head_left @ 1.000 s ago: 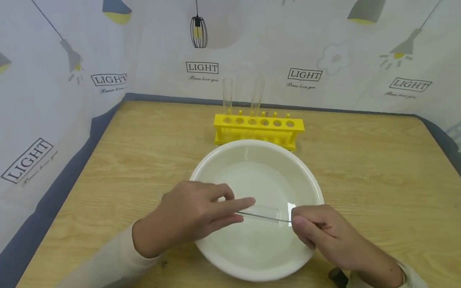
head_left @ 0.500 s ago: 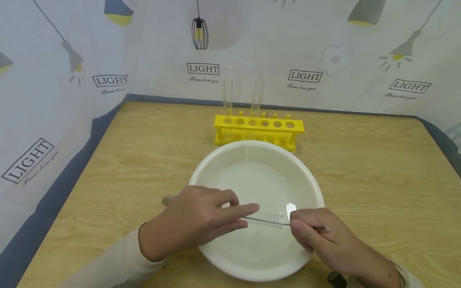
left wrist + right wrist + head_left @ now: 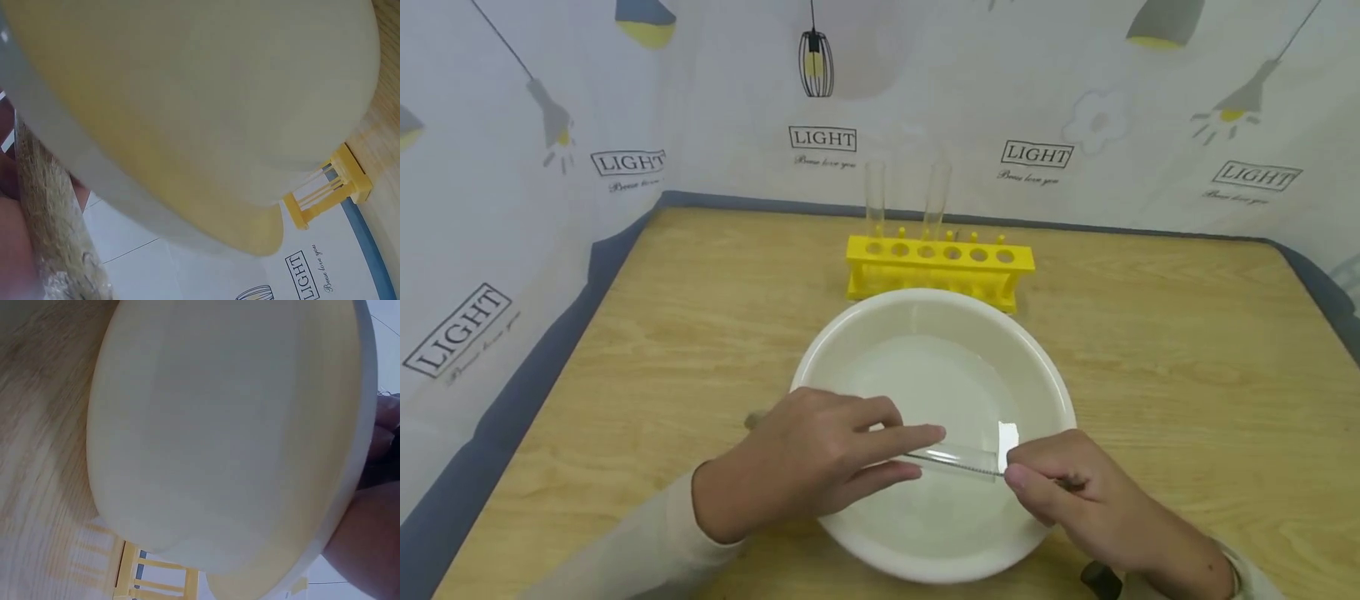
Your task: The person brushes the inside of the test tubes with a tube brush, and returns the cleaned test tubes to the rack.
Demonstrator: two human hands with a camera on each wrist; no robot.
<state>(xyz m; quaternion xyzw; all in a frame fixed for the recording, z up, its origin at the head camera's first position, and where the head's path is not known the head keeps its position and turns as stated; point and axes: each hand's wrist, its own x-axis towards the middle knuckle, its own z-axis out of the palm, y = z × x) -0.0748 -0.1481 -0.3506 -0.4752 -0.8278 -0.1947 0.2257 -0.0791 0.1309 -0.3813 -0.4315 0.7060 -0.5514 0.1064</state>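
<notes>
My left hand (image 3: 820,454) holds a clear glass test tube (image 3: 966,454) level over the near half of a white basin (image 3: 925,568) of water. A test tube brush runs into the tube's mouth, which points right. Its twisted wire (image 3: 955,465) shows in the tube. In the left wrist view its tan bristles (image 3: 56,206) fill the tube beside the fingers. My right hand (image 3: 1086,492) grips the wire just outside the mouth, above the basin's right rim. Both wrist views mostly show the basin's outer wall.
Behind the basin stands a yellow test tube rack (image 3: 940,252) with two clear tubes (image 3: 876,196) upright in it. A dark cylindrical object (image 3: 1101,579) lies on the wooden table (image 3: 1187,358) by my right wrist. A printed cloth (image 3: 925,100) hangs behind.
My left hand and the tube have shifted a little right and down, bringing the tube's mouth closer to my right hand. The right hand has barely moved and keeps its grip on the brush.
</notes>
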